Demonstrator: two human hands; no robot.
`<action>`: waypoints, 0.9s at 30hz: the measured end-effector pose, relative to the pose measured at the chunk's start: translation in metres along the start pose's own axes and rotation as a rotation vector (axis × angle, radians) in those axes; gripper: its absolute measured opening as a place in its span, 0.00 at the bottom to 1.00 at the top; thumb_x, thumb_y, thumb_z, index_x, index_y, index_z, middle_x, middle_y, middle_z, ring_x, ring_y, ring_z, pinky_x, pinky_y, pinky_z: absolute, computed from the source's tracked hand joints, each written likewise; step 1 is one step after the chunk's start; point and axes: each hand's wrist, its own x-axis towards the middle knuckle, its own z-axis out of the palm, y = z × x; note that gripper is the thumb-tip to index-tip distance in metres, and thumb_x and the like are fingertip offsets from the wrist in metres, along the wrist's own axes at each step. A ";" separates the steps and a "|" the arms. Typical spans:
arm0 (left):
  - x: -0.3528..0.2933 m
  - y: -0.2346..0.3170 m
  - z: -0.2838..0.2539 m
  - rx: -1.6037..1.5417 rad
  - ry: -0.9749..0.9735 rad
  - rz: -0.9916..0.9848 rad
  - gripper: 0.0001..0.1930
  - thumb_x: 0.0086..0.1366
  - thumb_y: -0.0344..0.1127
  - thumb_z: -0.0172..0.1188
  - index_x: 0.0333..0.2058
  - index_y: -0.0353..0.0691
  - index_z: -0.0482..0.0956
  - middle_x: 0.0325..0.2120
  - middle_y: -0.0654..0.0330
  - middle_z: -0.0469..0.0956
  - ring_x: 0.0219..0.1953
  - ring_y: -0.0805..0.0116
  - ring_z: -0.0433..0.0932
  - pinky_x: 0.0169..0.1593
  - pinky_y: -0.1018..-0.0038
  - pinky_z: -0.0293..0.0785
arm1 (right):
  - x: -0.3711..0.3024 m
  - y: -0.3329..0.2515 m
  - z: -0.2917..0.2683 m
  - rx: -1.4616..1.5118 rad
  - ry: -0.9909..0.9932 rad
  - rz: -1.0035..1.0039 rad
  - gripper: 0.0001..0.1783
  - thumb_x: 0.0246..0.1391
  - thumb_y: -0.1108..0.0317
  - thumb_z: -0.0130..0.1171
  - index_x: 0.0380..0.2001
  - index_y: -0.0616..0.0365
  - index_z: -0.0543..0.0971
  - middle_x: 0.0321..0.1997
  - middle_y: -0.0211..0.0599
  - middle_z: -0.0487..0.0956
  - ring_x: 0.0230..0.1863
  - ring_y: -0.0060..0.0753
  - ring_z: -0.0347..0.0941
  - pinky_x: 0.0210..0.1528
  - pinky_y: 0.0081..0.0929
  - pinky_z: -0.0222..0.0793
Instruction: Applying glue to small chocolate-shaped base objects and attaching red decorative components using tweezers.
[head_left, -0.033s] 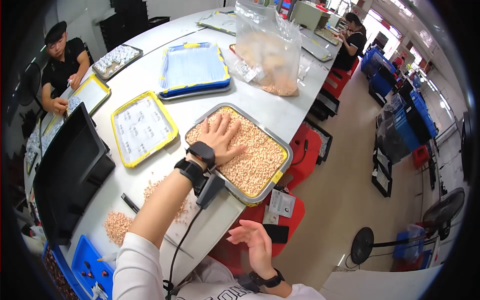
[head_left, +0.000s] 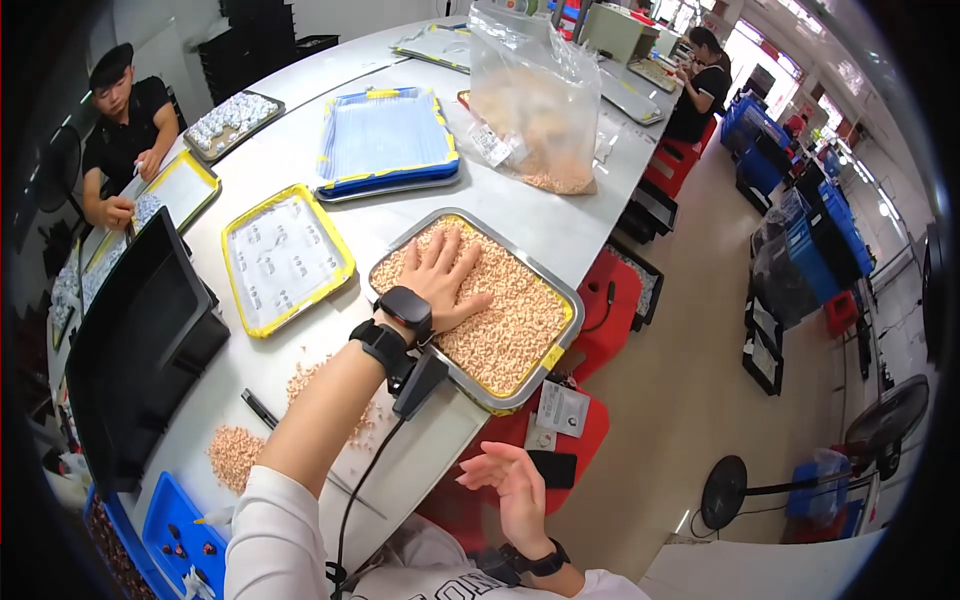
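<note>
My left hand [head_left: 438, 287] lies palm down with its fingers spread on a layer of small peach-coloured pieces [head_left: 510, 320]. They fill a metal tray [head_left: 572, 300] edged with yellow tape, near the table's right edge. A dark band and a device with a cable are strapped round my left wrist. Past the table's near edge, my right hand [head_left: 508, 490] hovers with nothing in it, its fingers stretched and slightly curved. Small heaps of the same pieces [head_left: 237, 457] lie on the table beside my left forearm, along with a thin dark tool [head_left: 260, 408].
A paper-lined tray [head_left: 285, 260], a stack of blue-lined trays [head_left: 388, 140] and a clear bag of pieces [head_left: 535, 120] stand beyond. At left are a tall black bin [head_left: 140, 350] and a blue tray [head_left: 160, 510]. Red stools [head_left: 590, 430] flank the table. Two other people sit farther off.
</note>
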 end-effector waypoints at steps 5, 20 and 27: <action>0.001 0.008 -0.003 -0.081 0.271 0.111 0.41 0.62 0.68 0.38 0.67 0.49 0.47 0.66 0.43 0.42 0.69 0.45 0.39 0.67 0.47 0.33 | 0.001 -0.006 -0.013 0.016 0.034 -0.010 0.25 0.68 0.55 0.33 0.50 0.67 0.68 0.41 0.48 0.78 0.38 0.33 0.76 0.44 0.27 0.70; -0.008 0.041 0.010 -0.238 0.124 0.234 0.43 0.63 0.67 0.36 0.65 0.39 0.48 0.65 0.38 0.43 0.68 0.43 0.40 0.67 0.50 0.37 | 0.008 -0.002 -0.021 -0.039 0.124 -0.036 0.26 0.67 0.54 0.33 0.45 0.67 0.70 0.36 0.46 0.78 0.35 0.33 0.76 0.40 0.27 0.71; -0.007 0.059 -0.006 -0.221 0.125 0.237 0.40 0.65 0.63 0.37 0.66 0.39 0.46 0.66 0.39 0.41 0.69 0.46 0.39 0.67 0.51 0.35 | 0.051 -0.050 -0.049 -0.738 0.278 -0.472 0.20 0.62 0.65 0.43 0.52 0.66 0.70 0.48 0.46 0.76 0.49 0.39 0.73 0.53 0.33 0.67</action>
